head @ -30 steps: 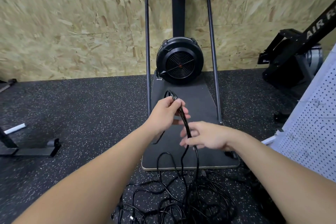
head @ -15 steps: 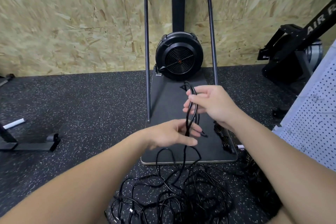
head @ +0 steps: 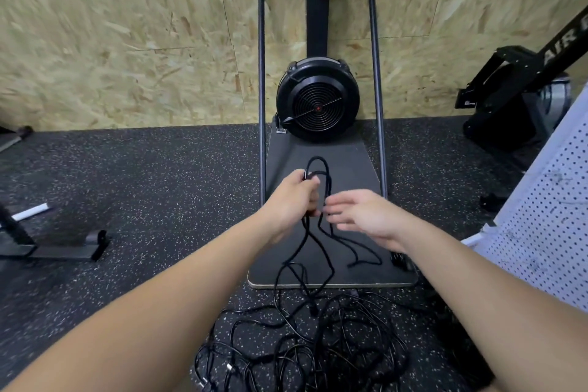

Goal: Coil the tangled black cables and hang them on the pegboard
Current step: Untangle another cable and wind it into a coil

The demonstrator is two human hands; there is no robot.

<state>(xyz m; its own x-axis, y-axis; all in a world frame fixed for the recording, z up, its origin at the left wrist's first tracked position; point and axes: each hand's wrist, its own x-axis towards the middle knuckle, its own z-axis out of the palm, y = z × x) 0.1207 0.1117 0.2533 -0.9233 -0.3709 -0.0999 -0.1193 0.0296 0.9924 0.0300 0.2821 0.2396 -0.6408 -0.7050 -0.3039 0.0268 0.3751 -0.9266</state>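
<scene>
My left hand grips a bunch of black cable loops that stick up above its fingers. Strands hang from that hand down to a tangled pile of black cables on the speckled floor. My right hand hovers just right of the loops with its fingers spread and relaxed, holding nothing; its fingertips are close to the hanging strands. A white pegboard leans at the right edge.
A black fan machine with a tall frame stands on a dark platform against the chipboard wall. Another black exercise machine sits at the right. A metal base lies on the floor at the left.
The loops passed from my right hand to my left, which rose to grip them. My right hand let go, dropped lower and opened beside the strands.
</scene>
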